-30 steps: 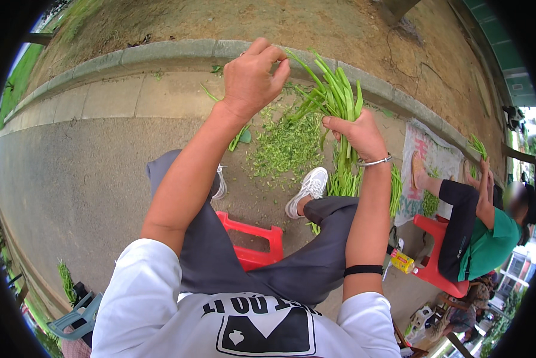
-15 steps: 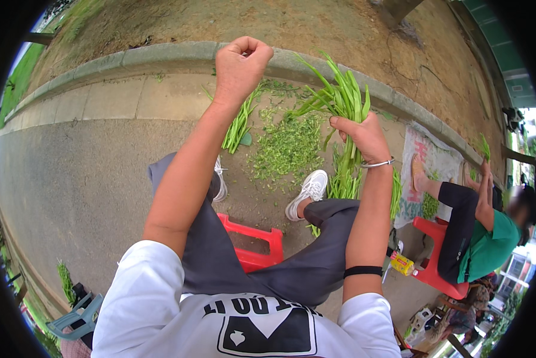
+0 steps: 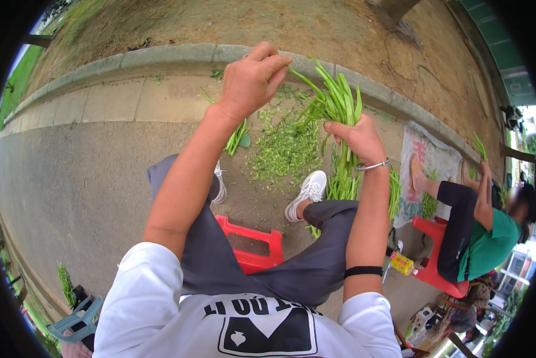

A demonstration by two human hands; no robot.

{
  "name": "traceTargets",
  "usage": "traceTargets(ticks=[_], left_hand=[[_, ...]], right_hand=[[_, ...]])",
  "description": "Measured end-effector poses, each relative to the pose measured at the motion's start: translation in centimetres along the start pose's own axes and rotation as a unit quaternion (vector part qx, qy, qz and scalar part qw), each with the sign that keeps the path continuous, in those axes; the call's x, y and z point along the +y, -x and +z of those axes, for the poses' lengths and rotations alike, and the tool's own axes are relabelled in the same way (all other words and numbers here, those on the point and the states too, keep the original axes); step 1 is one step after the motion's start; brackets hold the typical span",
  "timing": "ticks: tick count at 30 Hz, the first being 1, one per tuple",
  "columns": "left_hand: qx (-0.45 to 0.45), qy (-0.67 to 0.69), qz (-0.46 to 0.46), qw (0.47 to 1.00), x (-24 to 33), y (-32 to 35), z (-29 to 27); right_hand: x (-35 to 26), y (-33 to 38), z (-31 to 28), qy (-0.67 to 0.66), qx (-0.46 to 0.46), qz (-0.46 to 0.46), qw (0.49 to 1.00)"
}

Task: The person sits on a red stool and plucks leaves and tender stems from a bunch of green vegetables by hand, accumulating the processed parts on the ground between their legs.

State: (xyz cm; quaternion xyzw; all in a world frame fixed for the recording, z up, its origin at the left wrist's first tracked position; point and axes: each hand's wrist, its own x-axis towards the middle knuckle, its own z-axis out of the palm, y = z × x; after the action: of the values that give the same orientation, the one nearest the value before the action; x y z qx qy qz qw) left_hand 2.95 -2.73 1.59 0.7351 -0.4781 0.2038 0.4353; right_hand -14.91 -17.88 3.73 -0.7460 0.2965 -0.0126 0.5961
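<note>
A bunch of long green vegetable stems [image 3: 341, 101] is gripped in my right hand [image 3: 361, 142], its thumb across the stems. One stem bends out of the bunch toward my left hand [image 3: 253, 80], whose thumb and forefinger are pinched at its tip. Below and between the hands, a spread of chopped green bits [image 3: 286, 149] covers the pavement. More stems [image 3: 341, 184] lie on the ground beneath my right hand. A smaller pile of stems [image 3: 237, 136] shows beside my left forearm, partly hidden by it.
A red plastic stool [image 3: 262, 258] shows between my legs. A concrete curb [image 3: 166, 58] runs across the far side, with bare soil beyond. At right, a person in a green shirt [image 3: 489, 244] sits on a red stool near a printed sheet [image 3: 420, 149] and a yellow-labelled bottle [image 3: 402, 264].
My left hand has come right and slightly down to the bunch, now pinching one stem's tip. The right hand with the stems has shifted slightly left and down.
</note>
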Motion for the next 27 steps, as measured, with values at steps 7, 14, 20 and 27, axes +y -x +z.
traceTargets(ticks=[7,14,20,27], left_hand=[[-0.069,-0.081,0.030,0.994,-0.3,0.4,0.1],[-0.044,-0.020,-0.034,0.998,0.2,0.4,0.5],[0.019,0.146,-0.182,0.972,0.5,0.1,0.7],[0.108,0.348,-0.369,0.855,0.5,-1.4,-1.3]], right_hand=[[0.1,0.0,-0.4,0.002,0.000,-0.006,1.000],[-0.1,0.1,-0.4,0.001,-0.011,0.008,1.000],[-0.6,0.3,-0.2,-0.102,-0.047,-0.018,0.993],[-0.5,0.8,-1.3,-0.188,-0.074,-0.017,0.979]])
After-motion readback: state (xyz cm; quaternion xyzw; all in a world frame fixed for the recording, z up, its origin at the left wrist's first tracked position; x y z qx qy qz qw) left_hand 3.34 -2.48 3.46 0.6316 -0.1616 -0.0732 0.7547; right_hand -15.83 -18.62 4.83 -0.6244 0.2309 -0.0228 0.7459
